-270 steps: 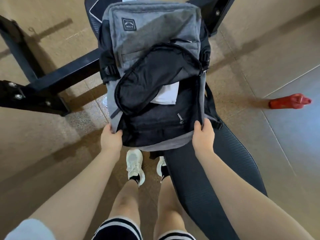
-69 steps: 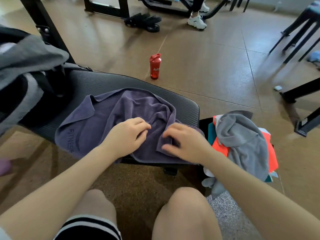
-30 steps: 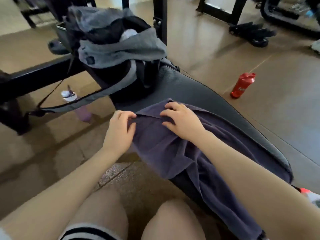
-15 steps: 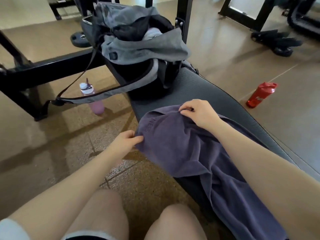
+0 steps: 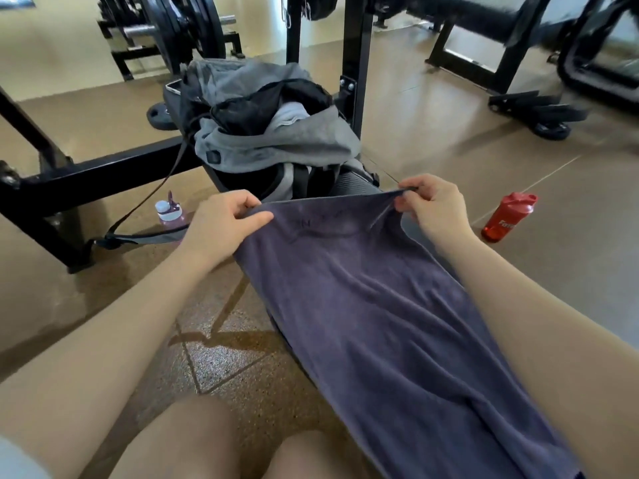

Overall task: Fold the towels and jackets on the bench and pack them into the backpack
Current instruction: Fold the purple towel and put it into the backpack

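1. Purple towel [image 5: 390,333]: dusky violet terry cloth, laid lengthwise along the table [image 5: 349,186], far edge lifted and stretched taut between both hands; faint tone-on-tone lettering just below that edge; soft lengthwise creases through the middle; near end running out of view at lower right.
2. Left hand [image 5: 221,224]: fingers [image 5: 238,202] curled over the far left corner of the towel, thumb pressed against the cloth from the near side; corner pinched.
3. Right hand [image 5: 434,209]: fingers [image 5: 413,184] pinching the far right corner of the towel, edge gathered into a small fold at the grip.
4. Backpack [image 5: 262,133]: grey with black lining, standing on the far end of the table just beyond the raised towel edge; top flap open and slumped forward, pale fabric visible inside; one strap trailing down to the floor at left.
5. Table: dark ribbed padding, mostly covered by the towel, exposed only between towel and backpack.
6. Red bottle [image 5: 506,217]: upright on the floor, right of the table, well apart from the towel.
7. Pink bottle [image 5: 170,212]: on the floor left of the table, beside the trailing strap.
8. Black frame [image 5: 358,60]: upright post behind the backpack; weight plates [image 5: 179,22] at upper left.
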`<state>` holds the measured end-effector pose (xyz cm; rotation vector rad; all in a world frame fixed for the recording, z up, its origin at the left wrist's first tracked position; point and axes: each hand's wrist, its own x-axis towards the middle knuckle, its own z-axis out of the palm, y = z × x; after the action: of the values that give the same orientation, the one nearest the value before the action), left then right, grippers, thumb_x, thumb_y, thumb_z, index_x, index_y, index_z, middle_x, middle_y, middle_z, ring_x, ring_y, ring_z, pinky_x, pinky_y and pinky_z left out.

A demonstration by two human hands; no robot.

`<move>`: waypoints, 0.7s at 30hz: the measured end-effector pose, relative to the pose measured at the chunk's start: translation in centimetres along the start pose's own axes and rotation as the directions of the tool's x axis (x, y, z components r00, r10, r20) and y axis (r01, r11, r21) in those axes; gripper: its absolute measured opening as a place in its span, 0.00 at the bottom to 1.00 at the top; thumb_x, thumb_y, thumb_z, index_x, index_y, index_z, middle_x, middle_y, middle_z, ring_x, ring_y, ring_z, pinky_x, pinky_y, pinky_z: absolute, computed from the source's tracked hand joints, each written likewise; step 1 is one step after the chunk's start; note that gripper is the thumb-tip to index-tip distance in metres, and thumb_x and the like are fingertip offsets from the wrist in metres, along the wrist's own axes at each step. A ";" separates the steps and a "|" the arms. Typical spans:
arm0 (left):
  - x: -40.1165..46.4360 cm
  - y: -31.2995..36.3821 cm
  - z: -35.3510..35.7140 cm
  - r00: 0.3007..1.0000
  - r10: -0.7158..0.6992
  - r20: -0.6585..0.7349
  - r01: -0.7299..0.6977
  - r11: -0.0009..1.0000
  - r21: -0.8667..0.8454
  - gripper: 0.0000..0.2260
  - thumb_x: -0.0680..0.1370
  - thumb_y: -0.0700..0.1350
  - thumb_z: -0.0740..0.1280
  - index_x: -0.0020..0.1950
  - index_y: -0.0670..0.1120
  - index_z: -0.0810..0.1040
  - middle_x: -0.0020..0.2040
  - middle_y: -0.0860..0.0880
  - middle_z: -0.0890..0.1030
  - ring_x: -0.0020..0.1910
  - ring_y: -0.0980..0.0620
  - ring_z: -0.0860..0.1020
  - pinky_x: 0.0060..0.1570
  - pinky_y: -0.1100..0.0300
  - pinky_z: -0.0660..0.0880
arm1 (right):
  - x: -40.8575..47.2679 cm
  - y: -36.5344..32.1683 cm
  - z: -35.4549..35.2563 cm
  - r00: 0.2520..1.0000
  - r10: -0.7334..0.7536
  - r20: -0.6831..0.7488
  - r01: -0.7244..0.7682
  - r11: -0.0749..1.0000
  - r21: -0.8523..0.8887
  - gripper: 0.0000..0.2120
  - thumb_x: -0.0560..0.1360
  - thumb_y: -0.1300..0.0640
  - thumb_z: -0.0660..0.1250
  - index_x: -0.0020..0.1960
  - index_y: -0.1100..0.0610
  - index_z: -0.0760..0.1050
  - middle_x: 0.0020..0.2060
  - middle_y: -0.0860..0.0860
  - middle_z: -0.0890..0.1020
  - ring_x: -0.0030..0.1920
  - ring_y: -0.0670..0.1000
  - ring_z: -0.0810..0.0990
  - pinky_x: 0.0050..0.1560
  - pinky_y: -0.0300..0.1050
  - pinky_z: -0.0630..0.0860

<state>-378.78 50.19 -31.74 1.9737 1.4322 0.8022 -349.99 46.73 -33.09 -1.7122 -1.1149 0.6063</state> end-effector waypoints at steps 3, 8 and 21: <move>2.5 0.5 -0.5 0.995 0.083 -0.063 -0.073 0.985 0.155 0.07 0.74 0.46 0.70 0.44 0.43 0.78 0.36 0.47 0.79 0.36 0.52 0.73 0.33 0.69 0.66 | 2.4 -1.4 -0.2 0.997 -0.043 -0.061 0.037 0.995 -0.097 0.08 0.74 0.66 0.59 0.45 0.55 0.74 0.32 0.49 0.80 0.31 0.47 0.81 0.38 0.40 0.76; 6.3 -1.1 -1.2 0.984 0.165 -0.071 -0.142 0.957 0.251 0.07 0.74 0.48 0.70 0.43 0.44 0.77 0.32 0.52 0.73 0.36 0.52 0.71 0.33 0.59 0.64 | 6.5 -2.5 2.5 0.994 0.006 -0.109 -0.014 0.998 -0.068 0.02 0.76 0.62 0.61 0.47 0.58 0.71 0.38 0.57 0.81 0.29 0.49 0.79 0.32 0.41 0.76; 8.5 -1.5 -0.6 0.908 0.380 0.179 -0.325 0.905 -0.273 0.08 0.73 0.44 0.71 0.37 0.54 0.75 0.33 0.49 0.77 0.32 0.58 0.71 0.36 0.65 0.69 | 3.1 -3.6 3.6 0.930 0.323 -0.173 -0.255 0.910 0.326 0.07 0.76 0.63 0.65 0.40 0.56 0.75 0.31 0.53 0.78 0.26 0.45 0.78 0.28 0.35 0.75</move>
<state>-378.05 58.78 -31.33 2.0849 0.8118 0.8247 -352.91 51.52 -31.02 -1.6425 -0.5766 0.7073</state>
